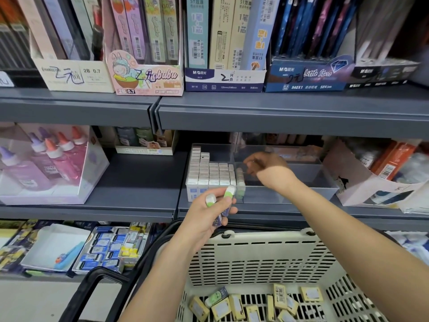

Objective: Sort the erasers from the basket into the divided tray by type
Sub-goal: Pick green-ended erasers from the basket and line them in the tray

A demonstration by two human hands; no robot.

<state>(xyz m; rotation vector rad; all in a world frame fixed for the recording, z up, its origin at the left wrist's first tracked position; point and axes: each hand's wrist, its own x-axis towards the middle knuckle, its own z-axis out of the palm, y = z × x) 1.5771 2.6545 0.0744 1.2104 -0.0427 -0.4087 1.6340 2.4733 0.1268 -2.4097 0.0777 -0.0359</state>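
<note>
My left hand [204,219] grips a few green-and-white erasers [228,194] in purple sleeves, just in front of the clear divided tray [290,194] on the middle shelf. The tray's left compartment is packed with rows of white erasers [209,175]. My right hand [267,168] reaches into the middle compartment, its fingers loosely curled beside a couple of green erasers [240,182] standing against the divider; I see nothing between its fingers. Below, the cream basket [255,259] holds several yellow-sleeved erasers [236,306] and one green eraser [216,297].
Boxes of pencil leads and pens line the upper shelf [278,108]. Glue bottles in a display box [46,163] stand left of the tray, and a pink carton [362,182] stands to its right. More eraser boxes [104,249] lie on the bottom shelf beside the basket's black handle [92,282].
</note>
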